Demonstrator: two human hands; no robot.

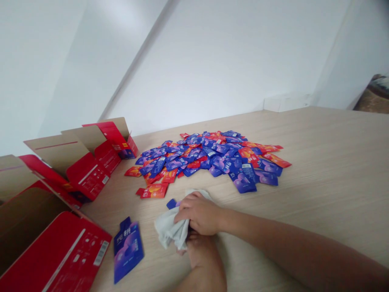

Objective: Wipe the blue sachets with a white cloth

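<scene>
A pale grey-green cloth (174, 228) is bunched in my right hand (199, 213), whose fingers are curled over it. My left hand (194, 243) sits below and partly under the right one. Its fingers are hidden by the cloth and my right hand. From beneath the cloth's far left side pokes the corner of a blue-purple pouch (172, 204); most of it is covered. Another blue pouch (128, 249) with white lettering lies alone on the table to the left of my hands.
Beyond my hands spreads a large heap of blue and red pouches (194, 154). Open red cardboard boxes (88, 174) line the left side, the nearest box (75, 255) closest to me. A white box (285, 102) stands at the back of the wooden table (331, 162), by the wall.
</scene>
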